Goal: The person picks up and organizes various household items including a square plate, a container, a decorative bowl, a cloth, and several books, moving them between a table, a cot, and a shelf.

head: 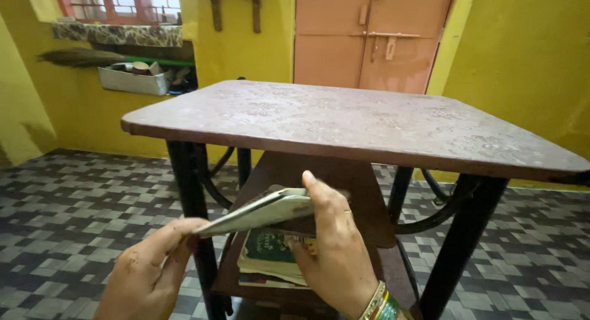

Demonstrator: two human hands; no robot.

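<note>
Both my hands hold a thin pale book (pixel 261 213) edge-on, below the front edge of a brown table top (pixel 344 120). My left hand (pixel 150 268) pinches the book's near corner. My right hand (pixel 332 246), with bangles on the wrist, grips its far end with the thumb on top. Under the held book, a small stack of books with a green cover (pixel 270 258) lies on the table's lower brown shelf (pixel 332 185).
The table stands on black legs (pixel 190 191) over a grey and black patterned tile floor (pixel 67 203). Behind it are yellow walls, an orange door with a latch (pixel 369 34), a broom (pixel 80 57) and a metal tray of items (pixel 132 79) in a wall niche under a window.
</note>
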